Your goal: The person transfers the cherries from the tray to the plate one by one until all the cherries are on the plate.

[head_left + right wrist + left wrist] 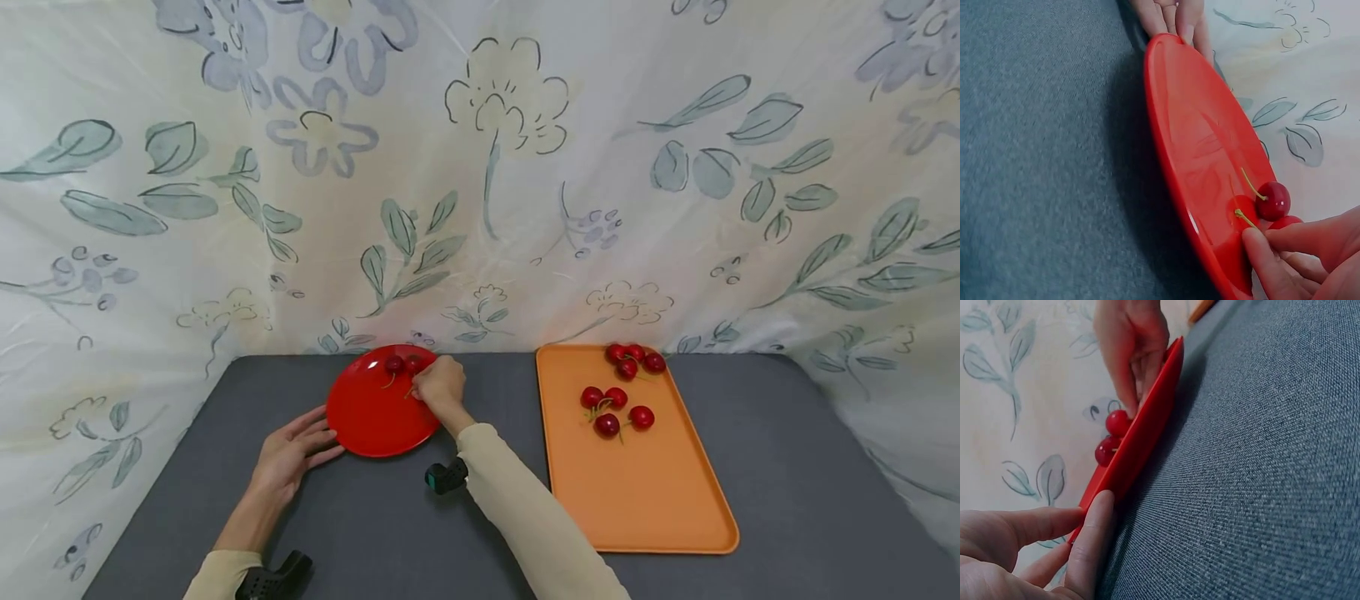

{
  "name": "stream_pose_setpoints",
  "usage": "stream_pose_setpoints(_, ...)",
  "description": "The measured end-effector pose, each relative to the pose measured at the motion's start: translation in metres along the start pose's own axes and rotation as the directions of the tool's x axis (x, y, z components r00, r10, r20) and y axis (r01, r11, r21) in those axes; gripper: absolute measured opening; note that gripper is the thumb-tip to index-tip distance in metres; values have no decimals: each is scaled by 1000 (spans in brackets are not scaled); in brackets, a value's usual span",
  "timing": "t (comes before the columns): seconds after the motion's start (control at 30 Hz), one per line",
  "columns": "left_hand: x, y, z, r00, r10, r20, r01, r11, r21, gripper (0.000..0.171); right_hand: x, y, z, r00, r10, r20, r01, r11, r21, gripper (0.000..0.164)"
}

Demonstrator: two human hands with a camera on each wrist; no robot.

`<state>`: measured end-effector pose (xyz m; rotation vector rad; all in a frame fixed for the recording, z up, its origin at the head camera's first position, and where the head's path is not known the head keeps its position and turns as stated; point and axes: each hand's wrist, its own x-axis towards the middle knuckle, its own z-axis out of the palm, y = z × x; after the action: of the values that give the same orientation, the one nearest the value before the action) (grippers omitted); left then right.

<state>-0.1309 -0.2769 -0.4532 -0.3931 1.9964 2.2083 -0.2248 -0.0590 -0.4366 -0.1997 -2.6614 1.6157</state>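
Observation:
A round red plate [378, 417] lies on the grey cloth. My left hand [288, 454] holds its near left rim, fingers and thumb on either side of the edge in the left wrist view. At the plate's far right side, my right hand [441, 387] pinches a cherry [413, 363] at its green stem [1245, 218]. That cherry is partly hidden behind the fingers in the right wrist view. Beside it on the plate sits a second, darker cherry [1273, 200], its stem pointing toward the plate's middle.
To the right stands an orange rectangular tray [645, 500]. Several cherries [626, 368] cluster at its far edge, and several more, one a dark cherry [607, 426], lie nearer its middle. Behind the grey cloth [360, 533] hangs a floral curtain [517, 250].

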Motion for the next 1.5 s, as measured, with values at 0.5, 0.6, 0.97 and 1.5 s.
stream_pose_setpoints(0.5,0,4,4,1000,-5,4,5,1000,0,61,3,-2,1,999,34,10,-34,999,31,18)
stream_pose_setpoints(0.6,0,4,4,1000,-8,-1,8,1000,-5,61,1,-2,-1,1000,23,19,-24,999,34,19)
stream_pose_setpoints(0.97,0,2,3,1000,-7,-6,7,1000,-3,62,-9,-2,-27,992,-27,120,3,982,190,12)
stream_pose_setpoints(1.5,-2,1,2,999,-22,-27,22,1000,-1,61,8,-16,-146,961,-120,248,-4,894,449,25)
